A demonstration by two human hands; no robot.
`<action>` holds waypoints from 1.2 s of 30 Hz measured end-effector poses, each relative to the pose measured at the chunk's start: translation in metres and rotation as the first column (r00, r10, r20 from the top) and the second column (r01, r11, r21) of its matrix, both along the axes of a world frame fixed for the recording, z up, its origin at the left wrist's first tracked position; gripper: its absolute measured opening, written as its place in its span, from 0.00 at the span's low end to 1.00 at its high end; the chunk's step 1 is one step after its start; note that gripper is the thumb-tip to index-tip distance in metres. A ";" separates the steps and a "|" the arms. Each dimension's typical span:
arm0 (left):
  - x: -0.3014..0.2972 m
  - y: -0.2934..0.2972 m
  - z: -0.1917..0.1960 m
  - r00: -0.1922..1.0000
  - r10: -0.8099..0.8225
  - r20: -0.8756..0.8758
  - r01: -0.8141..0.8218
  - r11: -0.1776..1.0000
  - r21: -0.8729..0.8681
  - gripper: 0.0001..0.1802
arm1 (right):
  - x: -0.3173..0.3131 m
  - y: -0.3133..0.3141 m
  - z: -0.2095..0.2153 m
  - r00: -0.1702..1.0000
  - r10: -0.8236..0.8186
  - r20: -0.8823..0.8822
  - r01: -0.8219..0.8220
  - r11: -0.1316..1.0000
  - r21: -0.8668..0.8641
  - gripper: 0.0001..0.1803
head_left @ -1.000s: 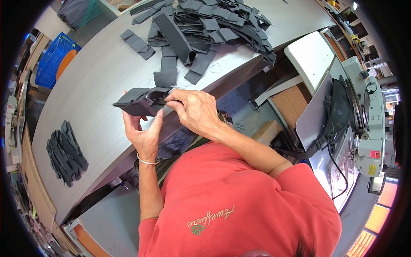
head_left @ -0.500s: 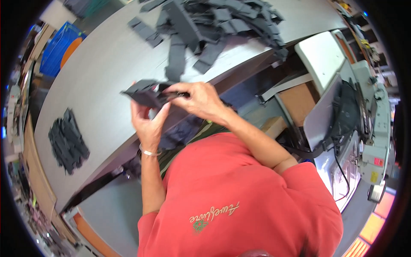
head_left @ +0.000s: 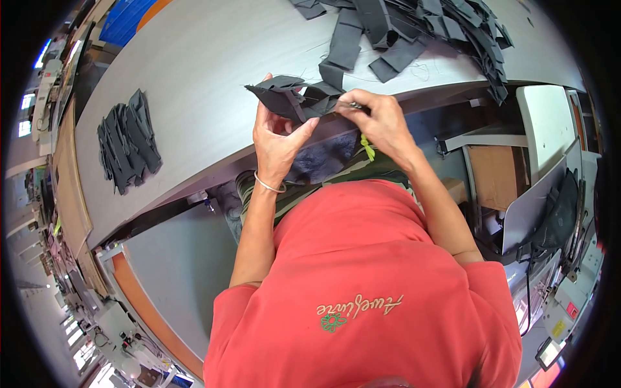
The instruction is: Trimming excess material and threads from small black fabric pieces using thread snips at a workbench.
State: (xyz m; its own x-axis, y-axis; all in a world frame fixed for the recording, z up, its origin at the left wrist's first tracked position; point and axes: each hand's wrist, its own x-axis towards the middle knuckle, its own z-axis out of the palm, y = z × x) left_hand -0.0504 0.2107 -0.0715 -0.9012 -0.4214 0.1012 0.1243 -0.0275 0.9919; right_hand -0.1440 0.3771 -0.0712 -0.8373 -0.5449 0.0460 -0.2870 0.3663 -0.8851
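At twelve o'clock, over the near edge of the table [head_left: 200, 71], we hold one dark grey fabric piece [head_left: 277, 99]. Toward ten o'clock lies a small bunch of pieces [head_left: 129, 142], apparently finished; toward one o'clock a larger heap [head_left: 446, 27] seems left. Our left hand [head_left: 277, 145] keeps thumb and fingers apart around the piece; our right hand [head_left: 380, 123] pinches something small and dark [head_left: 356, 105], unidentifiable, between thumb and forefinger.

Dark fabric strips [head_left: 346, 46], a worktable [head_left: 213, 58] and a sewing machine [head_left: 561, 317] show a workshop.

Fabric stack [head_left: 129, 143] left of left hand [head_left: 277, 141]
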 end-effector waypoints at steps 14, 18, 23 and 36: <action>0.000 0.006 0.000 0.999 0.033 -0.028 -0.032 0.998 0.061 0.49 | 0.020 -0.002 0.035 0.941 0.032 -0.337 0.035 0.981 0.193 0.07; 0.000 0.007 -0.005 0.995 0.098 -0.029 -0.099 0.994 -0.040 0.50 | 0.021 -0.005 0.034 0.921 0.024 -0.390 0.077 0.967 0.241 0.06; 0.000 0.009 -0.009 0.990 0.143 -0.005 -0.142 0.981 -0.135 0.49 | 0.024 -0.008 0.032 0.912 0.019 -0.410 0.109 0.952 0.287 0.06; 0.001 0.011 -0.008 0.986 0.166 0.016 -0.163 0.980 -0.116 0.48 | 0.028 -0.017 0.022 0.920 -0.066 -0.386 0.161 0.962 0.220 0.06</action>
